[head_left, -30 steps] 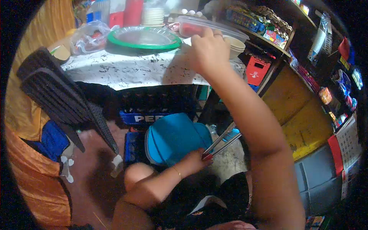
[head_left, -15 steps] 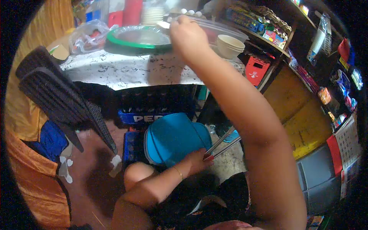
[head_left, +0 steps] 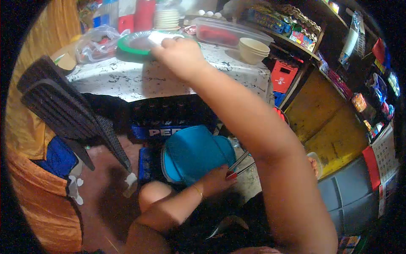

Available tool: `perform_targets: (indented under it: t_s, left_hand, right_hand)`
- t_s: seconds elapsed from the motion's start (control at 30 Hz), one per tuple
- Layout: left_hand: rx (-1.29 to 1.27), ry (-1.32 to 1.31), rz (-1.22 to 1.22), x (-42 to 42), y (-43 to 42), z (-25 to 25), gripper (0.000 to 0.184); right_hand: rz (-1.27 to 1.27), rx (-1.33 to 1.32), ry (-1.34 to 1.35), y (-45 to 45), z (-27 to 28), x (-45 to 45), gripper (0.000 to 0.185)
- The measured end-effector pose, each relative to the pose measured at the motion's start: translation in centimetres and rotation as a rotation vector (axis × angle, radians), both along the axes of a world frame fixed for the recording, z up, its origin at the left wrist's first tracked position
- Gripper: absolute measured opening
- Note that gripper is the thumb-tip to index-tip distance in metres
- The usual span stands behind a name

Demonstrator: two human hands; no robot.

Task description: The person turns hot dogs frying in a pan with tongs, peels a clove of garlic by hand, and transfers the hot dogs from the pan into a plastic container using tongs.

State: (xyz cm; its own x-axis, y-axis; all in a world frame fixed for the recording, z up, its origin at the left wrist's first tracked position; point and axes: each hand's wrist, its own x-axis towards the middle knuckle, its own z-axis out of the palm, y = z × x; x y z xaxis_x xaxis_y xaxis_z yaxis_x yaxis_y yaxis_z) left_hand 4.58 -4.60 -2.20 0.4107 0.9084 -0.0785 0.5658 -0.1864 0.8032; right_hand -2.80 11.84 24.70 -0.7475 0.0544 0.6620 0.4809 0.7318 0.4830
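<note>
My right hand [head_left: 179, 55] reaches out over the white-patterned table, fingers closed on a small white object [head_left: 157, 38] whose kind I cannot make out. It is above a round, green-rimmed dish [head_left: 127, 47] that looks clear in the middle. Down by my knee, my left hand [head_left: 215, 181] grips metal tongs [head_left: 245, 168] at their red end. The tongs' far ends pass behind my right forearm. Touching or close beside the left hand is a blue plastic lid or container [head_left: 190, 152].
On the table stand stacked cream bowls [head_left: 253, 51], a clear plastic tub [head_left: 230, 34] with red contents, a plastic bag [head_left: 97, 44] and stacked white cups [head_left: 167, 19]. Below is a blue crate of bottles [head_left: 158, 131]. A dark plastic chair [head_left: 63, 97] stands left.
My right hand has moved left and slightly down, from beside the clear tub to over the green-rimmed dish, carrying the white object. My left hand still holds the tongs in nearly the same place.
</note>
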Motion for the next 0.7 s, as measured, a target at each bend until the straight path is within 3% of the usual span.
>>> perform_targets:
  t_s: [0.13, 0.33, 0.43, 0.53, 0.57, 0.6, 0.63, 0.67, 0.7]
  left_hand:
    - [0.022, -0.042, 0.031, 0.2, -0.1, -0.1, 0.05]
    - [-0.026, 0.074, -0.004, 1.1, 0.7, -1.5, 0.056]
    - [-0.013, 0.094, 0.036, 1.3, 0.3, -0.6, 0.049]
    - [0.06, -0.078, 0.024, 1.6, 0.6, -4.0, 0.047]
    - [0.037, -0.087, 0.029, 1.6, 0.7, -4.5, 0.046]
    - [0.013, -0.094, 0.034, 1.6, 0.5, -4.2, 0.046]
    - [-0.011, -0.102, 0.038, 1.5, 0.3, -3.8, 0.045]
    - [-0.019, -0.116, 0.032, 1.4, 0.2, -3.4, 0.045]
    - [-0.028, -0.131, 0.028, 1.2, 0.1, -3.0, 0.046]
  right_hand:
    - [-0.07, -0.118, 0.032, 0.6, 0.6, 2.7, 0.027]
    - [-0.098, -0.28, 0.023, 2.3, 0.8, 5.2, 0.025]
    - [0.176, -0.15, 0.208, 1.3, 0.0, 6.3, 0.029]
    - [0.354, 0.061, 0.359, 0.8, 2.4, 7.9, 0.032]
    - [0.301, 0.049, 0.396, 1.3, 3.5, 8.8, 0.029]
    - [0.413, 0.205, 0.474, 1.7, 5.3, 9.9, 0.025]
    - [0.276, 0.069, 0.565, 2.2, 6.4, 11.3, 0.035]
    - [0.309, 0.165, 0.633, 1.8, 8.0, 12.8, 0.016]
    - [0.277, 0.051, 0.743, 1.1, 8.4, 13.9, 0.015]
